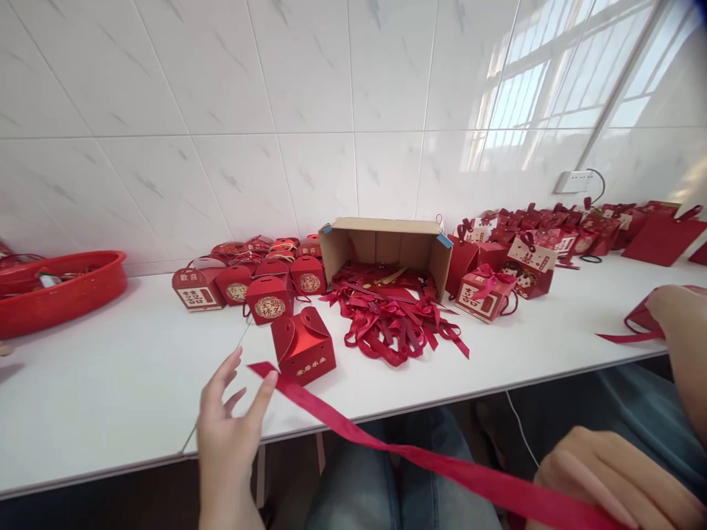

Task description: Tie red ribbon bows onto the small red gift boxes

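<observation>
While the left fingers [219, 380] are spread, the ribbon [353, 432] touches the thumb [261, 400].

A ribbon [431, 459] ran from your left hand [235, 419] to your right hand [618, 478], before the counter [138, 397]. On the counter, just right of your left hand, sat a small box [306, 357]. Behind it stood grouped boxes [270, 302], with a basin [82, 302] far left. Loose ribbons [398, 324] spilled forward from a carton [381, 245]; gift boxes [486, 298] stood right of it.
</observation>
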A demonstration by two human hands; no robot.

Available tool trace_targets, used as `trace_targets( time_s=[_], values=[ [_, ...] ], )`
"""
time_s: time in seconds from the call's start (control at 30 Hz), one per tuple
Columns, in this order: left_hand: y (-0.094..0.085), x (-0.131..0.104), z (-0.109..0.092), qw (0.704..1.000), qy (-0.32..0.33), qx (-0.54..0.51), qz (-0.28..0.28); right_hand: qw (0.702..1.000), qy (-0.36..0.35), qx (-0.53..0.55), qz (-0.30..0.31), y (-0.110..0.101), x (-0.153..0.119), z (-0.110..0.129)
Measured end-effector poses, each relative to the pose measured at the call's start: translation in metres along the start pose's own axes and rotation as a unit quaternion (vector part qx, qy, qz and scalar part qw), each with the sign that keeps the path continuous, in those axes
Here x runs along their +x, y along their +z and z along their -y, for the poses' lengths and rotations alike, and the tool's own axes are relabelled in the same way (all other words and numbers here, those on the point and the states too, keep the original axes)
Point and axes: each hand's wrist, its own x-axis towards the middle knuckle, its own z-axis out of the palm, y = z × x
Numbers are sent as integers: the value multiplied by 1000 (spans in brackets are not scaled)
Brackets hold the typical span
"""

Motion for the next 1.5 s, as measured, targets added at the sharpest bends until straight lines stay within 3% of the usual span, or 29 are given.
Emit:
trace_targets(
  time_s=[0.07,0.13,0.17,0.23,0.3,0.33,0.47,0.57,0.73,0.9,1.1,1.5],
  values=[
    [13,-4,-8,999,31,24,32,985,-18,168,-31,23,-87,-6],
    [24,-11,-11,992,89,64,65,978,-22,206,-28,34,-157,-17],
    [29,-15,-11,986,117,89,83,972,-19,232,-27,35,-180,-22],
    [40,-21,-8,971,160,144,105,935,14,355,-14,32,-200,-29],
    [49,-25,-3,960,184,185,100,908,46,417,-8,28,-197,-30],
    [54,-26,0,956,194,198,90,908,60,414,-7,27,-192,-29],
    [65,-23,6,949,237,199,53,948,98,302,14,36,-184,-30],
    [65,-23,4,959,237,147,49,967,96,221,87,47,-194,-35],
    [64,-30,-9,972,225,54,44,963,113,133,205,61,-217,-37],
    [66,-38,-13,940,322,-7,111,950,129,-26,282,81,-241,-35],
    [65,-43,-12,923,351,-6,158,939,98,-143,297,92,-250,-36],
    [67,-48,-10,932,316,-31,173,938,108,-133,301,93,-251,-30]
  ],
)
